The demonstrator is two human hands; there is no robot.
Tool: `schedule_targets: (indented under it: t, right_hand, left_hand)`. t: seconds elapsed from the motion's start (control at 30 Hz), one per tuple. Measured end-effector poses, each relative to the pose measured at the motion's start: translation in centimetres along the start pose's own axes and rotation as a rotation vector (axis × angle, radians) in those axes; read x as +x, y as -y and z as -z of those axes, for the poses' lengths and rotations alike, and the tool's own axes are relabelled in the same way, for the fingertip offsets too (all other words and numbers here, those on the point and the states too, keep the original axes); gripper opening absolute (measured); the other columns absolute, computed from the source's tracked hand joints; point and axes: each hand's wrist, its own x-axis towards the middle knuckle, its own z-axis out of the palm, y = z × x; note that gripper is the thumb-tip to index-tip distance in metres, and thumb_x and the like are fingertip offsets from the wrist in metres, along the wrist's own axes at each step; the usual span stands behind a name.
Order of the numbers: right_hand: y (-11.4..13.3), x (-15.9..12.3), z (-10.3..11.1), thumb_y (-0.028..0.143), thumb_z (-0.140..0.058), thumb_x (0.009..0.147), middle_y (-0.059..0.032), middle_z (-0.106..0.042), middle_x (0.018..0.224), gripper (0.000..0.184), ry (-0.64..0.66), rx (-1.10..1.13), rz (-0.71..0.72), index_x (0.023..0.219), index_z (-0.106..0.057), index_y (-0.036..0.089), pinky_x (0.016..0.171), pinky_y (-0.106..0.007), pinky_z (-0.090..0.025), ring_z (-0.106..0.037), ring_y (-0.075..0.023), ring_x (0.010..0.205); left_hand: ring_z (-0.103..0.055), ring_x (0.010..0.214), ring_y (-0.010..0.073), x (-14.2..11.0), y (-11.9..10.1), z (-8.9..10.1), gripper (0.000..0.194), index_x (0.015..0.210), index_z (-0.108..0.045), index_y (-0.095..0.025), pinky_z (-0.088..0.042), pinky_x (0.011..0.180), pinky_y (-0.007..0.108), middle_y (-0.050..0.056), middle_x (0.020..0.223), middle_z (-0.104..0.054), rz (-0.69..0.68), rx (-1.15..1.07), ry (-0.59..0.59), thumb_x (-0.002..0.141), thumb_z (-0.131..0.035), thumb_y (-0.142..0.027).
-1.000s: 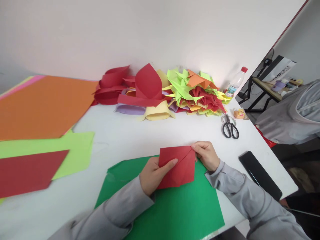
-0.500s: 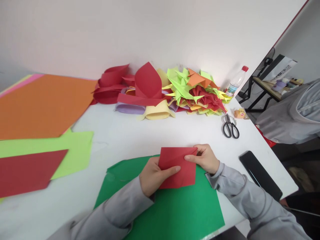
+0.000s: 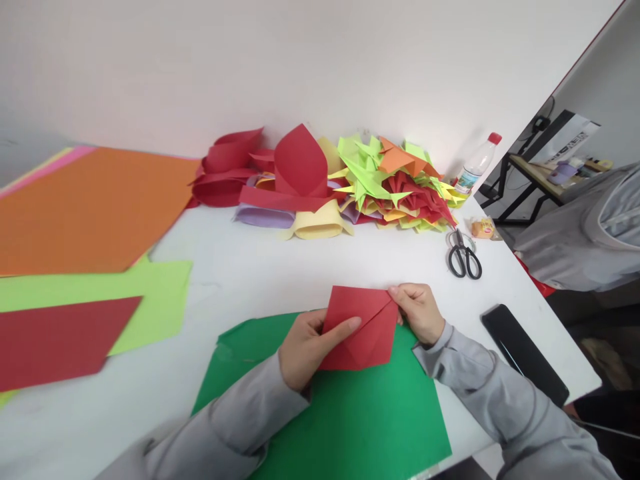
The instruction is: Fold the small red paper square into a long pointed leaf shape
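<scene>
A folded red square of paper (image 3: 367, 343) is held up above a green sheet (image 3: 360, 420) near the table's front edge. My left hand (image 3: 310, 347) grips its left side, thumb lying across the front and fingers behind. At the upper right corner, my right hand (image 3: 419, 312) pinches the paper between thumb and fingers. A diagonal fold line runs from that corner down toward the left thumb. The fingers behind the paper are partly hidden.
Black-handled scissors (image 3: 465, 257) and a black phone (image 3: 525, 353) lie to the right. Folded paper shapes (image 3: 370, 173) are heaped against the wall, beside a plastic bottle (image 3: 477, 163). Large orange sheets (image 3: 95, 213) and a dark red sheet (image 3: 65, 343) lie left. A grey-clothed person (image 3: 565, 233) is at far right.
My right thumb has moved from the paper's front face up to its corner. The paper has tilted slightly, and its diagonal fold shows more clearly. The view has shifted a little.
</scene>
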Motion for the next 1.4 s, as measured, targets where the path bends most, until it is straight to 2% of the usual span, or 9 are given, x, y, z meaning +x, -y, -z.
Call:
schedule_targets:
  t: [0.23,0.43,0.67,1.0,1.4]
  right_hand:
    - [0.0,-0.1,0.0,0.048,-0.074,0.066,0.0021,-0.057,0.052,0.037,0.098,0.036,0.007,0.057,-0.06,0.015,0.048,-0.021,-0.036,-0.046,-0.0079,0.048]
    - [0.3,-0.4,-0.2,0.041,-0.069,0.071,0.004,-0.048,0.052,0.032,0.263,-0.119,-0.021,0.059,-0.059,0.014,0.046,-0.02,-0.03,-0.038,-0.0064,0.048]
    - [0.9,-1.1,-0.9,0.034,-0.067,0.07,0.0055,-0.043,0.051,0.027,0.276,-0.16,-0.072,0.057,-0.053,0.015,0.044,-0.02,-0.027,-0.035,-0.0057,0.046]
    - [1.3,-0.5,0.0,0.037,-0.072,0.065,0.0057,-0.047,0.046,0.031,0.251,-0.057,-0.106,0.054,-0.054,0.015,0.043,-0.019,-0.029,-0.038,-0.0052,0.043]
    - [0.8,0.4,1.0,0.028,-0.076,0.059,0.004,-0.057,0.044,0.021,0.217,0.092,-0.168,0.055,-0.061,0.014,0.04,-0.018,-0.037,-0.05,-0.0066,0.037]
  left_hand:
    - [-0.056,0.052,0.014,0.0,-0.1,0.1,0.033,0.065,-0.071,-0.012,-0.043,0.047,0.022,0.004,0.061,-0.07,-0.017,0.073,0.022,0.063,-0.073,-0.045]
    - [-0.059,0.056,0.0156,-0.1,-0.2,0.1,0.029,0.074,-0.073,-0.014,-0.043,0.05,0.023,0.003,0.066,-0.071,-0.05,0.194,0.056,0.064,-0.071,-0.042]
    - [-0.061,0.061,0.0176,-0.1,-0.6,-0.1,0.032,0.082,-0.074,-0.014,-0.044,0.054,0.024,0.003,0.07,-0.072,-0.121,0.334,0.148,0.07,-0.064,-0.042]
    - [-0.065,0.069,0.0214,-0.5,-0.4,0.0,0.029,0.082,-0.076,-0.015,-0.051,0.059,0.027,0.005,0.078,-0.075,-0.151,0.207,-0.008,0.068,-0.069,-0.041]
    - [-0.066,0.07,0.0229,0.3,0.0,1.1,0.036,0.089,-0.076,-0.015,-0.053,0.061,0.028,0.007,0.083,-0.075,-0.175,0.175,-0.003,0.066,-0.072,-0.042]
